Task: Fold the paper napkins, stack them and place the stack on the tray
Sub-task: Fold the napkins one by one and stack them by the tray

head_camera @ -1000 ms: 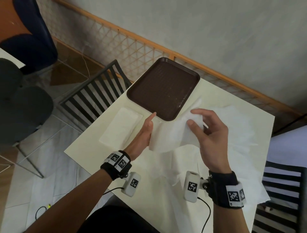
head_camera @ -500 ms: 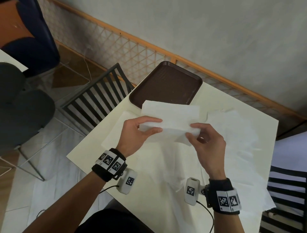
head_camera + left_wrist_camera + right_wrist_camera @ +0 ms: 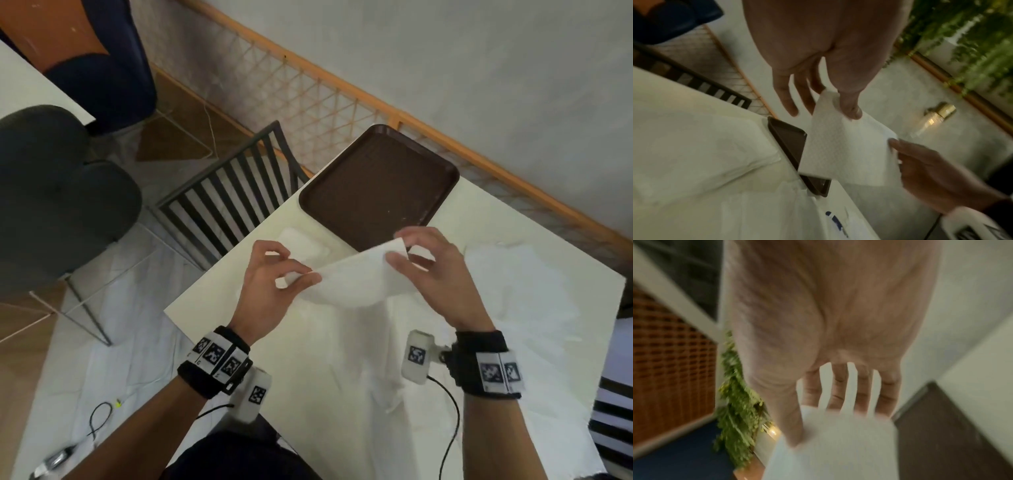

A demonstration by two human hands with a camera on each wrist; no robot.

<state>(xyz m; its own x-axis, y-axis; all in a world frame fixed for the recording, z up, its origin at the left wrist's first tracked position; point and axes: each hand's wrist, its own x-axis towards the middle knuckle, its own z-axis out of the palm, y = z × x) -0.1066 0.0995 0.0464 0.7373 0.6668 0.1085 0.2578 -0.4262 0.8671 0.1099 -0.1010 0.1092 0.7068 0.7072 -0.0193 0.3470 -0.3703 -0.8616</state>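
A white paper napkin (image 3: 356,277) hangs in the air between both hands, above the cream table (image 3: 212,291). My left hand (image 3: 270,277) pinches its left corner between thumb and finger; the same pinch shows on the napkin (image 3: 840,146) in the left wrist view. My right hand (image 3: 421,260) pinches the napkin's upper right corner, thumb in front and fingers behind the napkin (image 3: 830,447). An empty brown tray (image 3: 376,188) lies at the table's far edge. A folded napkin (image 3: 303,245) rests flat on the table left of the tray, partly hidden by my left hand.
Several unfolded white napkins (image 3: 534,301) are spread over the table's right and near parts. A dark slatted chair (image 3: 233,195) stands at the table's left edge, and a wooden lattice railing (image 3: 308,92) runs behind the tray. Another slatted chair (image 3: 613,421) stands at the right.
The hands have drawn the napkin out tilted, right corner higher, left corner lower. The camera view has shifted slightly.
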